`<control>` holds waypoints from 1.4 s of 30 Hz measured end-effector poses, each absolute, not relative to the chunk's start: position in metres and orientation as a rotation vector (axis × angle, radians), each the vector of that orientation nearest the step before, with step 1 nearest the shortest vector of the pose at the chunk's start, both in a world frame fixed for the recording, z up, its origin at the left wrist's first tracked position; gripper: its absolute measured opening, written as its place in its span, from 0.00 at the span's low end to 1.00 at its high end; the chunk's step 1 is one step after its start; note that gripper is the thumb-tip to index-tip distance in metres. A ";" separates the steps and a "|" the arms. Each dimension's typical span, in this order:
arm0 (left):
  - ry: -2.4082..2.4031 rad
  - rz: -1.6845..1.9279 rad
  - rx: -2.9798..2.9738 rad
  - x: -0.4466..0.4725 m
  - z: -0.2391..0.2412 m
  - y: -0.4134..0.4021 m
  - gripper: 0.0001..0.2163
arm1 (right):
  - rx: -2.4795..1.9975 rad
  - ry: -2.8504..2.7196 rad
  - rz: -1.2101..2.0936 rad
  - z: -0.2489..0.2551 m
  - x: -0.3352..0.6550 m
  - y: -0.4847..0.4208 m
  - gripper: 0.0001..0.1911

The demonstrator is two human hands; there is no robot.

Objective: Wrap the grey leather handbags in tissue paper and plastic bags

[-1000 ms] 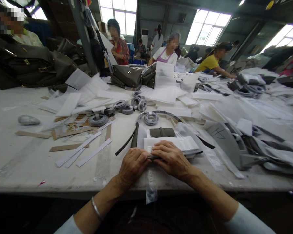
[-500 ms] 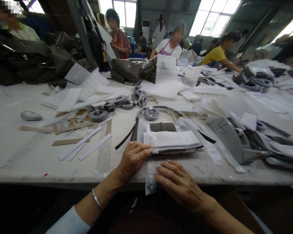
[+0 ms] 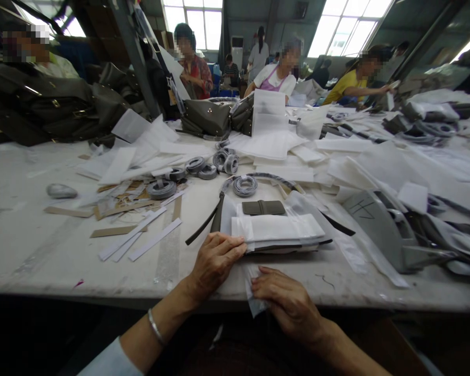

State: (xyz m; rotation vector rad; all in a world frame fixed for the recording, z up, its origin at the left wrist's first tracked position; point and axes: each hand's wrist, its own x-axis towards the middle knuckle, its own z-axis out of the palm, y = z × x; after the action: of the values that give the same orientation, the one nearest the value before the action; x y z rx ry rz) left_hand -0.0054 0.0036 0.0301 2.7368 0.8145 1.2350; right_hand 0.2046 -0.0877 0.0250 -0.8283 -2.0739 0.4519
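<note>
A flat, dark grey-brown handbag (image 3: 309, 249) lies at the table's front, mostly covered by a folded white packing sheet (image 3: 278, 228). My left hand (image 3: 217, 258) is closed around the near left corner of the bag and sheet, its thumb hidden. Just to the right and nearer the edge, my right hand (image 3: 288, 300) has its fingers closed on a clear plastic strip (image 3: 254, 305), which hangs over the table edge. Behind the sheet sit a brown flap with a band (image 3: 264, 207) and a wrapped strap coil (image 3: 245, 185). The bag's wrapped handle arches around the coil.
A grey tape dispenser (image 3: 379, 224) stands to the right. Paper strips (image 3: 154, 238) and brown card scraps (image 3: 115, 231) lie left, with several strap coils (image 3: 161, 189) beyond. Piled bags (image 3: 43, 104), white sheets (image 3: 270, 120) and several co-workers (image 3: 276, 78) are farther back.
My right hand's fingers have closed over the clear strip, which is now crumpled and pulled slightly right. My left hand keeps its place at the bag's corner. The view has shifted slightly.
</note>
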 end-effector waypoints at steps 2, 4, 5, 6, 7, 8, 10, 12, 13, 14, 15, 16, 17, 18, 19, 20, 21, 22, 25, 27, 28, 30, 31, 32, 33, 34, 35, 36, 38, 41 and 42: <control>0.814 1.238 2.728 -0.005 0.029 0.003 0.08 | -0.829 -2.083 0.458 0.029 0.207 -0.088 0.15; 0.813 1.230 2.719 -0.005 0.029 0.002 0.09 | -0.827 -2.090 0.426 0.038 0.206 -0.084 0.16; 0.810 1.222 2.713 -0.005 0.029 0.002 0.09 | -0.829 -2.098 0.399 0.045 0.204 -0.080 0.16; 0.806 1.215 2.708 -0.004 0.029 0.001 0.09 | -0.841 -2.105 0.364 0.053 0.203 -0.075 0.16; 0.806 1.214 2.701 -0.004 0.029 0.001 0.10 | -0.857 -2.111 0.324 0.060 0.202 -0.069 0.15; 0.811 1.215 2.694 -0.004 0.029 0.000 0.10 | -0.875 -2.113 0.282 0.067 0.201 -0.063 0.14; 0.841 1.228 2.676 -0.003 0.031 -0.001 0.09 | -0.928 -2.101 0.207 0.079 0.200 -0.049 0.13; 0.875 1.236 2.647 -0.003 0.034 -0.002 0.08 | -1.006 -2.080 0.178 0.086 0.200 -0.035 0.11; 0.884 1.222 2.626 -0.003 0.036 -0.003 0.08 | -1.057 -2.072 0.187 0.088 0.200 -0.029 0.10; 0.888 1.197 2.601 -0.003 0.038 -0.004 0.07 | -1.116 -2.063 0.209 0.089 0.199 -0.022 0.08; 0.893 1.172 2.571 -0.003 0.040 -0.004 0.06 | -1.173 -2.058 0.242 0.089 0.199 -0.016 0.06; 0.904 1.150 2.539 -0.003 0.042 -0.005 0.04 | -1.225 -2.056 0.275 0.089 0.198 -0.010 0.06; 0.924 1.139 2.508 -0.001 0.043 -0.005 0.04 | -1.270 -2.058 0.302 0.088 0.197 -0.004 0.06; 0.956 1.144 2.479 0.001 0.044 -0.006 0.04 | -1.311 -2.066 0.318 0.088 0.197 0.002 0.07; 0.994 1.163 2.454 0.003 0.044 -0.006 0.03 | -1.350 -2.079 0.327 0.087 0.196 0.007 0.07; 1.032 1.184 2.435 0.006 0.043 -0.006 0.03 | -1.389 -2.095 0.334 0.086 0.196 0.011 0.07; 1.070 1.203 2.420 0.009 0.042 -0.006 0.04 | -1.426 -2.108 0.345 0.085 0.196 0.015 0.07; 1.102 1.221 2.407 0.012 0.041 -0.006 0.06 | -1.458 -2.118 0.366 0.084 0.197 0.019 0.07; 1.154 1.250 2.403 0.017 0.038 -0.006 0.07 | -1.511 -2.143 0.480 0.082 0.200 0.028 0.08; 1.136 1.257 2.443 0.016 0.037 -0.005 0.05 | -1.511 -2.157 0.571 0.081 0.202 0.032 0.08; 1.116 1.248 2.473 0.015 0.036 -0.004 0.06 | -1.504 -2.158 0.616 0.081 0.203 0.034 0.08; 1.066 1.209 2.522 0.011 0.035 -0.004 0.12 | -1.485 -2.144 0.698 0.081 0.205 0.039 0.08; 1.048 1.180 2.536 0.010 0.035 -0.003 0.14 | -1.476 -2.138 0.744 0.081 0.206 0.042 0.08; 1.038 1.156 2.542 0.009 0.035 -0.003 0.14 | -1.469 -2.134 0.797 0.083 0.208 0.046 0.07; 1.035 1.149 2.545 0.008 0.034 -0.003 0.14 | -1.465 -2.138 0.858 0.084 0.210 0.050 0.07; 1.035 1.149 2.547 0.008 0.034 -0.002 0.14 | -1.456 -2.145 0.917 0.086 0.212 0.054 0.07; 1.042 1.158 2.549 0.008 0.034 -0.002 0.13 | -1.436 -2.163 0.969 0.089 0.214 0.058 0.06; 1.050 1.167 2.549 0.008 0.035 -0.002 0.13 | -1.401 -2.195 1.004 0.091 0.217 0.063 0.05; 1.068 1.178 2.549 0.010 0.036 -0.001 0.12 | -1.281 -2.302 1.011 0.097 0.221 0.071 0.05; 1.086 1.175 2.555 0.011 0.039 -0.001 0.11 | -1.103 -2.500 0.890 0.106 0.222 0.079 0.07; 1.088 1.182 2.557 0.011 0.039 -0.001 0.11 | -1.071 -2.554 0.833 0.108 0.220 0.080 0.08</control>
State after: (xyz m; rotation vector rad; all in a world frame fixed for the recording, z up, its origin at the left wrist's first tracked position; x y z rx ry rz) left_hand 0.0112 -0.0007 0.0395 2.5568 1.0882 1.1817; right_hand 0.2204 0.0804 0.1080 -1.0713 -2.5537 0.8330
